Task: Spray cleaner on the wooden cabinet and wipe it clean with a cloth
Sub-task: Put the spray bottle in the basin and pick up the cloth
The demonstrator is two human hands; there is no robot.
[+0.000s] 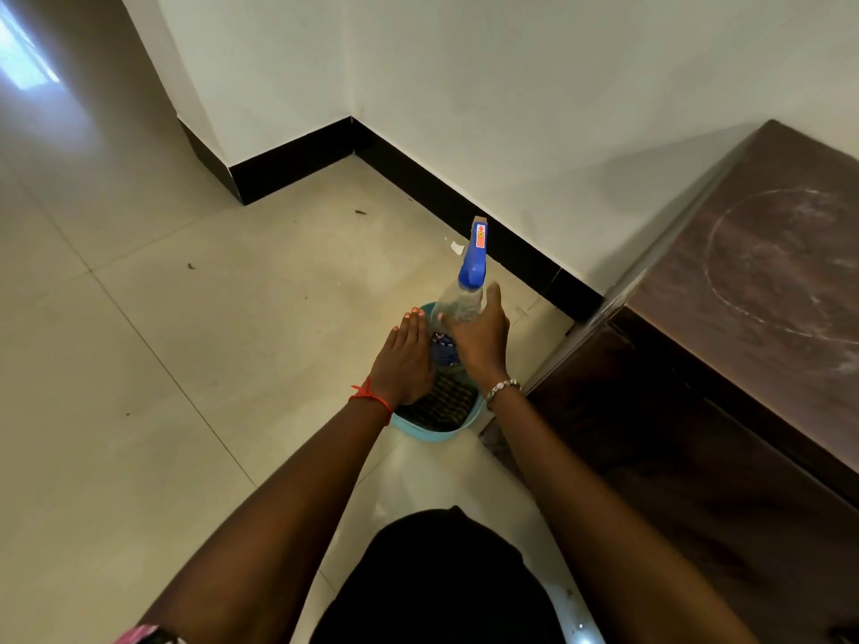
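Observation:
A clear spray bottle (460, 297) with a blue trigger head (474, 258) stands in a small light-blue basket (434, 434) on the floor. My right hand (479, 339) is wrapped around the bottle's lower body, thumb up on its right side. My left hand (404, 360) lies flat, palm down and fingers straight, over the basket's left edge, above a dark striped cloth (439, 406) inside it. The dark wooden cabinet (767, 271) stands to the right, its top dusty with a white ring mark.
The basket sits on pale floor tiles (186, 341), close to the cabinet's left corner and to a white wall with a black skirting (465, 202). Small bits of debris lie on the tiles. My dark-clothed knee (441, 583) is below the basket.

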